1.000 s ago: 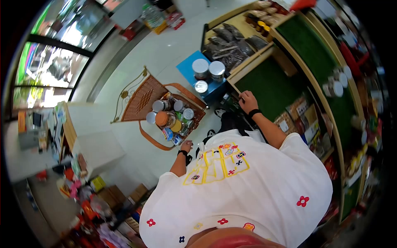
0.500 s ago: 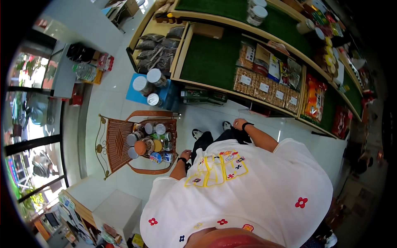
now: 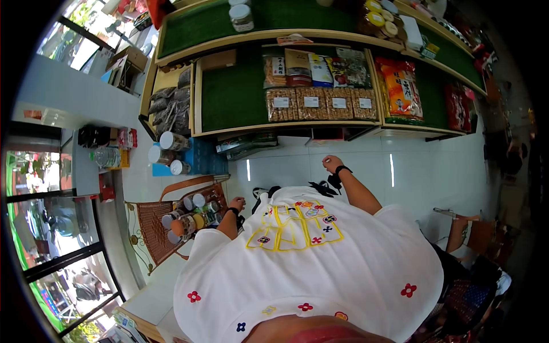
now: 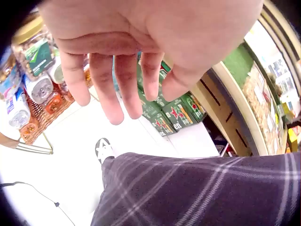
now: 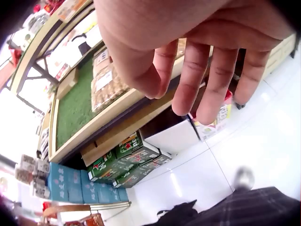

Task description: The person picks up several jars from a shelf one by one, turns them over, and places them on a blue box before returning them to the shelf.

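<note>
My left hand (image 3: 237,203) hangs beside the wicker chair (image 3: 150,228), whose seat holds several jars, one with an orange lid (image 3: 178,227). In the left wrist view the left hand (image 4: 141,52) has relaxed fingers and nothing in them; a yellow-lidded jar (image 4: 35,47) stands at the left. My right hand (image 3: 330,164) is held over the floor before the shelf. The right wrist view shows the right hand (image 5: 197,52) with fingers loosely bent, touching nothing. Bagged snacks (image 3: 311,103) lie on the green shelf (image 3: 229,100) beyond it.
Blue boxes (image 3: 205,158) with three jars on top stand left of the shelf's front edge. Green cartons (image 5: 136,157) lie on the floor under the shelf. Glass doors (image 3: 54,220) are at the far left, and a wooden chair (image 3: 459,233) is at the right.
The head view has swung to the right, so the shelf now spans the top and the wicker chair sits lower left. The right hand has come away from the shelf edge; both hands remain empty.
</note>
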`<state>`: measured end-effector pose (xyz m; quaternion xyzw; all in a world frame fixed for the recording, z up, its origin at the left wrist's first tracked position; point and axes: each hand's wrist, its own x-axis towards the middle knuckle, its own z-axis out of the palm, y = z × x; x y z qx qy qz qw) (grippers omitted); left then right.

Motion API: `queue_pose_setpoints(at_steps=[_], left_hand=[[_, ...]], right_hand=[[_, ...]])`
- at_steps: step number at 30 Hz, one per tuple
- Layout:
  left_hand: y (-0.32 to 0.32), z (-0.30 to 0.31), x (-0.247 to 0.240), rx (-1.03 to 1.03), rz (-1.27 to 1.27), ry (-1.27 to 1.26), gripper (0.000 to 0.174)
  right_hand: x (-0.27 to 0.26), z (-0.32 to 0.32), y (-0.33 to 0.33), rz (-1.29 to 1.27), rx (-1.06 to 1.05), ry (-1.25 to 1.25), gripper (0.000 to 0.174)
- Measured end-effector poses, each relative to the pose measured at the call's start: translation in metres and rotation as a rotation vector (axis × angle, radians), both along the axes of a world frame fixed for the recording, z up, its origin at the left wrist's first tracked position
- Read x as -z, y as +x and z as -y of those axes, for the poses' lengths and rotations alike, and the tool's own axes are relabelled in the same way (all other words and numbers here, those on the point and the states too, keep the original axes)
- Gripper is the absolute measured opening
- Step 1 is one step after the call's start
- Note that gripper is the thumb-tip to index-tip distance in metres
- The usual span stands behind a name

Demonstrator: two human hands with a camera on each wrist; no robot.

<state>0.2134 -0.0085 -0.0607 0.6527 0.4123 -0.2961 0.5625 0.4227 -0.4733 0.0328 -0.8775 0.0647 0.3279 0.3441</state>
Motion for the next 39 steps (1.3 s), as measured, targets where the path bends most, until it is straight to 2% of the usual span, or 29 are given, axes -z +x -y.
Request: queue_pose_setpoints(at_steps=[2,3,4,6,7,8,9,11,12,14,15,16,17,19,20,21,23,24,25,27,28,30,33,34,35,37,39], left_hand=[[0.025,0.025,0.001,0.081,0.118,0.007,0.031],[0.040,0.042,-0.012,0.118,0.166,0.004,0.033],[0.053,0.060,-0.020,0.149,0.238,0.005,0.034],[0.075,0.100,-0.042,0.220,0.309,-0.006,0.035],[0.082,0.119,-0.056,0.251,0.358,-0.039,0.036],[0.087,0.137,-0.069,0.336,0.350,-0.018,0.034],[0.091,0.152,-0.080,0.417,0.345,0.003,0.032],[0.094,0.173,-0.105,0.729,0.387,0.062,0.028],[0.094,0.181,-0.114,0.898,0.360,0.141,0.030],[0.092,0.196,-0.125,1.092,0.239,0.137,0.037],[0.088,0.203,-0.127,1.162,0.174,0.130,0.040],[0.086,0.208,-0.120,1.326,0.177,0.034,0.044],[0.080,0.215,-0.119,1.334,0.178,0.031,0.044],[0.067,0.232,-0.116,1.321,0.411,-0.035,0.043],[0.075,0.238,-0.111,1.506,0.284,-0.041,0.041],[0.078,0.254,-0.127,1.451,0.176,-0.072,0.040],[0.086,0.270,-0.147,1.463,0.154,-0.001,0.041],[0.093,0.285,-0.185,1.437,0.098,-0.001,0.042],[0.096,0.285,-0.177,1.402,0.060,-0.082,0.043],[0.100,0.294,-0.200,1.388,0.169,-0.147,0.042],[0.101,0.295,-0.193,1.397,0.165,-0.150,0.042],[0.102,0.300,-0.175,1.282,0.387,-0.340,0.040],[0.115,0.327,-0.212,1.326,0.229,-0.293,0.036],[0.114,0.326,-0.190,1.377,0.475,-0.284,0.033],[0.115,0.324,-0.169,1.374,0.475,-0.289,0.033],[0.130,0.332,-0.165,1.364,0.328,-0.367,0.031],[0.139,0.353,-0.176,1.371,0.274,-0.084,0.032]], right_hand=[[0.044,0.046,-0.021,-0.054,0.130,0.070,0.020],[0.048,0.067,-0.034,-0.098,0.128,0.019,0.019],[0.079,0.096,-0.050,-0.091,0.090,-0.024,0.019],[0.078,0.139,-0.073,-0.272,-0.086,-0.230,0.019],[0.082,0.157,-0.087,-0.278,-0.178,-0.348,0.020],[0.087,0.174,-0.098,-0.343,-0.069,-0.368,0.019],[0.094,0.192,-0.105,-0.362,-0.063,-0.348,0.019],[0.091,0.214,-0.121,-0.346,0.158,-0.210,0.019],[0.094,0.221,-0.129,-0.347,0.168,-0.204,0.019],[0.097,0.233,-0.143,-0.252,0.502,-0.042,0.019],[0.100,0.238,-0.147,-0.254,0.513,-0.041,0.019],[0.104,0.241,-0.151,-0.259,0.509,-0.018,0.019],[0.106,0.245,-0.152,-0.260,0.504,0.004,0.019],[0.108,0.252,-0.152,-0.279,0.405,-0.030,0.020],[0.111,0.256,-0.153,-0.269,0.366,-0.019,0.021],[0.120,0.261,-0.153,-0.257,0.327,-0.007,0.022],[0.092,0.267,-0.147,-0.228,0.359,-0.002,0.021],[0.079,0.272,-0.144,-0.195,0.391,0.010,0.021],[0.075,0.281,-0.142,-0.196,0.395,0.009,0.021],[0.074,0.298,-0.141,-0.160,0.563,0.070,0.017],[0.075,0.308,-0.142,-0.146,0.581,0.062,0.015],[0.076,0.326,-0.149,-0.141,0.643,0.051,0.014],[0.085,0.344,-0.169,-0.147,0.792,0.072,0.015],[0.090,0.348,-0.178,-0.143,0.817,0.094,0.015],[0.095,0.351,-0.185,-0.138,0.838,0.116,0.016],[0.111,0.355,-0.207,-0.195,0.781,0.133,0.024],[0.123,0.350,-0.225,-0.312,0.752,0.075,0.019]])
